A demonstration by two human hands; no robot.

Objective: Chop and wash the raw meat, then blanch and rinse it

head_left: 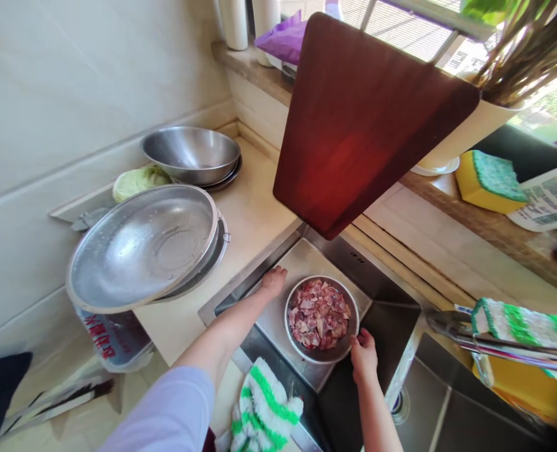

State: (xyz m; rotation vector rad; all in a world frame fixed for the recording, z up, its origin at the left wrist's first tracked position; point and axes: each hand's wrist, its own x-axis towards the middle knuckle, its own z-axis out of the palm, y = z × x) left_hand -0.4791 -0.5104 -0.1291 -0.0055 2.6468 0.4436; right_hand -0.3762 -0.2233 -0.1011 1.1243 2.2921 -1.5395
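Note:
A round metal bowl of cut raw meat rests on a flat metal tray in the left part of the sink. At the bowl's right rim is my right hand, its fingers bent against the edge and partly hidden. My left hand lies over the tray, to the left of the bowl and apart from it. Its fingers point toward the bowl, slightly spread, with nothing visible in them.
A dark red cutting board leans up behind the sink. Left of it, the counter holds a large colander, a steel bowl and a cabbage. A striped cloth hangs at the sink's front edge. A sponge sits on the sill.

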